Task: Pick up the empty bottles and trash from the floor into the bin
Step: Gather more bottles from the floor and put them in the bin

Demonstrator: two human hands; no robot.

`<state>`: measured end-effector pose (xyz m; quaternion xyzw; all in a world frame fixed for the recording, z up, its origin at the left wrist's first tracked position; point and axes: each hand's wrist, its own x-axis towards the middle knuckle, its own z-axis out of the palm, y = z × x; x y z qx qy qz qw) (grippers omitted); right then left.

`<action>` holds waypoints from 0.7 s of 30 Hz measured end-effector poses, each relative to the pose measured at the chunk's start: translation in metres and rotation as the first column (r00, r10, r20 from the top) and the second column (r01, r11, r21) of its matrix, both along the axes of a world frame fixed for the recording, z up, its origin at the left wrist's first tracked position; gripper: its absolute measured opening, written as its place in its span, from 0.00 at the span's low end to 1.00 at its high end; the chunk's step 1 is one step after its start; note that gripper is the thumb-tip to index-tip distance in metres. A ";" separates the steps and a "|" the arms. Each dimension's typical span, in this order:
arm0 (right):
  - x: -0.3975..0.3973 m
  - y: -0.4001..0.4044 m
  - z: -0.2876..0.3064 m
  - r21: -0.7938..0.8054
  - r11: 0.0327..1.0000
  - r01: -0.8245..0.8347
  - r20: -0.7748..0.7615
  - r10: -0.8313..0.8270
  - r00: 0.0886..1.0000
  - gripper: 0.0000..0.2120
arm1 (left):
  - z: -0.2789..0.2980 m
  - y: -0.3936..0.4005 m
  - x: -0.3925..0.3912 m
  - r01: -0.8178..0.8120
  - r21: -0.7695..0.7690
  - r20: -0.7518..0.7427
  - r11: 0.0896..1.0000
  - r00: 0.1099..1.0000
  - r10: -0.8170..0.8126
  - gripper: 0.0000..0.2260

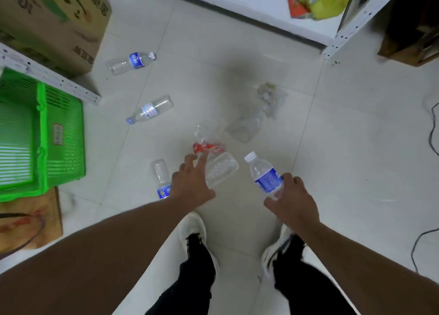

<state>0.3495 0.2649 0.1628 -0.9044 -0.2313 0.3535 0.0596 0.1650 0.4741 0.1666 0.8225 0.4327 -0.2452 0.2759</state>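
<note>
My right hand [293,203] grips a clear bottle with a blue label and white cap [264,174], held above the floor. My left hand [191,179] has its fingers spread over a clear plastic bottle [222,168] lying on the tiles, touching or nearly touching it. A crumpled bottle with a red label [207,140] lies just beyond. Another blue-labelled bottle [161,177] lies left of my left hand, partly hidden by the wrist. Two more bottles [131,62] [150,109] lie farther left. Clear crumpled plastic trash [256,114] lies ahead.
A green slatted plastic basket [61,136] stands at the left, beside a white metal rack [50,77] and a cardboard box [54,20]. White shelving [337,39] runs across the top right. Black cables [432,134] trail along the right. My shoes [192,226] stand below.
</note>
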 end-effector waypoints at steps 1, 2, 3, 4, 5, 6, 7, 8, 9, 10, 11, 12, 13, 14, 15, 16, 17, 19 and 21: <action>0.008 0.007 -0.023 0.006 1.000 -0.003 0.016 0.003 1.000 0.24 | -0.023 0.006 0.011 0.010 0.005 -0.006 1.000 1.000 -0.010 0.59; 0.017 0.013 -0.047 0.021 1.000 -0.015 0.035 0.014 0.999 0.25 | -0.046 0.010 0.021 0.011 0.005 -0.011 1.000 1.000 -0.011 0.61; 0.027 0.020 -0.071 0.049 0.998 -0.027 0.048 0.025 0.999 0.25 | -0.071 0.014 0.033 0.019 0.007 -0.008 1.000 1.000 -0.019 0.62; 0.036 0.028 -0.097 0.079 0.996 -0.044 0.045 0.040 0.998 0.25 | -0.098 0.017 0.042 0.026 0.005 -0.009 1.000 1.000 -0.026 0.63; 0.046 0.036 -0.122 0.112 0.991 -0.068 0.037 0.065 0.997 0.26 | -0.125 0.019 0.049 0.025 0.003 -0.014 1.000 1.000 -0.025 0.64; 0.056 0.046 -0.147 0.149 0.984 -0.097 0.039 0.093 0.995 0.27 | -0.155 0.023 0.056 0.022 0.009 -0.012 1.000 1.000 -0.022 0.65; 0.067 0.056 -0.172 0.186 0.974 -0.130 0.048 0.123 0.991 0.27 | -0.184 0.025 0.061 0.020 0.014 -0.014 1.000 1.000 -0.020 0.66; 0.078 0.069 -0.196 0.217 0.960 -0.178 0.055 0.170 0.984 0.28 | -0.211 0.028 0.065 0.009 0.011 -0.027 1.000 1.000 -0.009 0.66; 0.089 0.085 -0.219 0.235 0.940 -0.247 0.058 0.241 0.969 0.28 | -0.235 0.030 0.067 -0.013 0.004 -0.048 1.000 0.999 0.013 0.66; 0.099 0.103 -0.240 0.241 0.913 -0.330 0.060 0.326 0.944 0.29 | -0.257 0.033 0.067 -0.039 0.007 -0.063 0.999 0.997 0.039 0.65; 0.109 0.122 -0.259 0.230 0.880 -0.416 0.067 0.412 0.909 0.29 | -0.274 0.034 0.066 -0.057 0.031 -0.064 0.998 0.996 0.059 0.63; 0.117 0.139 -0.276 0.200 0.850 -0.488 0.064 0.486 0.872 0.29 | -0.287 0.035 0.063 -0.065 0.075 -0.051 0.995 0.996 0.069 0.59; 0.122 0.154 -0.290 0.166 0.832 -0.530 0.043 0.531 0.846 0.29 | -0.297 0.035 0.059 -0.070 0.129 -0.028 0.989 0.997 0.074 0.53; 0.126 0.166 -0.299 0.144 0.824 -0.548 0.013 0.552 0.834 0.28 | -0.304 0.034 0.053 -0.078 0.171 -0.008 0.982 0.997 0.081 0.47; 0.127 0.171 -0.306 0.140 0.818 -0.558 0.006 0.563 0.827 0.26 | -0.306 0.032 0.046 -0.098 0.188 0.008 0.977 0.995 0.098 0.41; 0.129 0.172 -0.308 0.133 0.808 -0.574 0.019 0.577 0.816 0.24 | -0.302 0.030 0.040 -0.123 0.187 0.014 0.975 0.992 0.123 0.37; 0.129 0.168 -0.305 0.118 0.803 -0.584 0.027 0.586 0.810 0.22 | -0.295 0.028 0.032 -0.147 0.179 0.006 0.973 0.989 0.148 0.34; 0.127 0.154 -0.284 0.088 0.812 -0.576 0.005 0.578 0.816 0.22 | -0.271 0.025 0.016 -0.190 0.168 -0.019 0.967 0.980 0.196 0.33; 0.126 0.133 -0.251 0.059 0.793 -0.606 0.042 0.605 0.795 0.26 | -0.238 0.020 0.001 -0.218 0.168 -0.012 0.961 0.975 0.223 0.33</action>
